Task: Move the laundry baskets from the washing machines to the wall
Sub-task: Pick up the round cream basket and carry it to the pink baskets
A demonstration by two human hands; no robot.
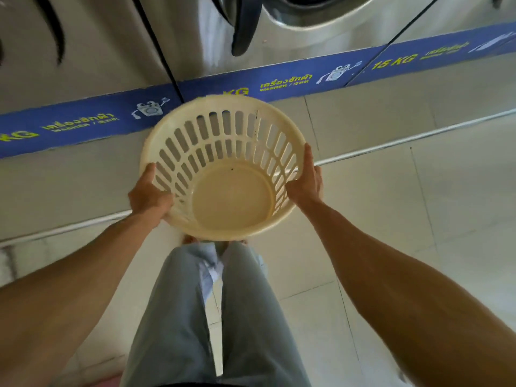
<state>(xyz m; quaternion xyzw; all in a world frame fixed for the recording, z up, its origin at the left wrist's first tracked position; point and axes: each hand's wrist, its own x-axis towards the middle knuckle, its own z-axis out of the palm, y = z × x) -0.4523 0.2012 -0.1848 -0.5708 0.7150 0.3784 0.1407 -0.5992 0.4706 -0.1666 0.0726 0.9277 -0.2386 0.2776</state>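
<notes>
A round cream plastic laundry basket (pixel 234 202) with slotted walls is held in the air over the tiled floor, right in front of the washing machines. It is empty and tilted a little toward me. My left hand (pixel 149 195) grips its rim on the left side. My right hand (pixel 307 181) grips the rim on the right side. The basket hides my feet.
Steel washing machines (pixel 293 20) stand in a row at the top, on a blue base strip (pixel 279 79) with yellow lettering. A raised tiled step (pixel 391 121) runs in front of them. My legs in light trousers (pixel 201 317) stand on pale floor tiles.
</notes>
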